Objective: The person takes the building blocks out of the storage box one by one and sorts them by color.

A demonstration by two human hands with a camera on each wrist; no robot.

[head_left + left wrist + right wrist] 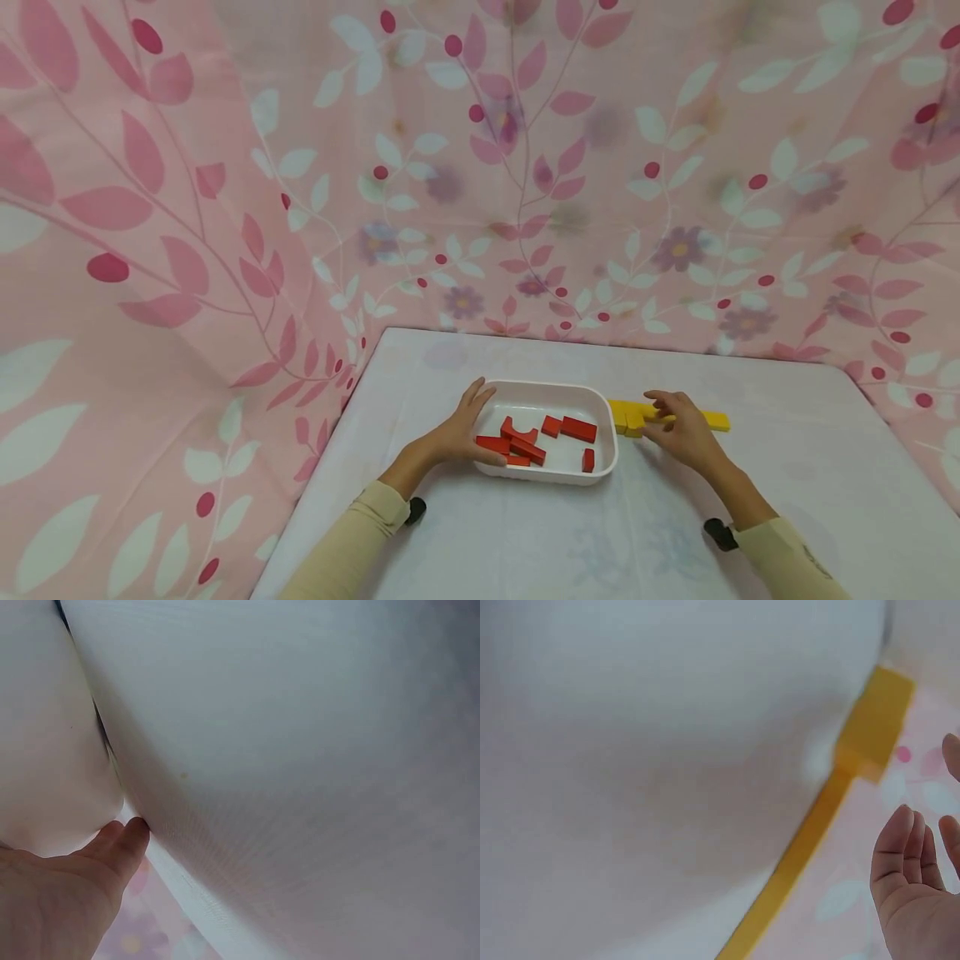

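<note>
A white plastic tray [551,477] sits on the table, with several red blocks [578,429] inside, one of them arch-shaped. My left hand [455,433] holds the tray's left end, thumb at the near side and fingers by the far left corner. In the left wrist view, the fingers of the left hand [82,892] lie against the tray's pale side. To the right of the tray lie several yellow blocks [716,420]. Over them my right hand [688,435] hovers with loosely bent fingers and nothing in it. The right wrist view shows this hand [919,892] apart from the yellow blocks [874,720].
A white cloth covers the table [525,542]. Behind it and on the left hangs a pink curtain [480,208] with leaves and flowers. A dark wrist strap piece [720,534] shows below the right sleeve.
</note>
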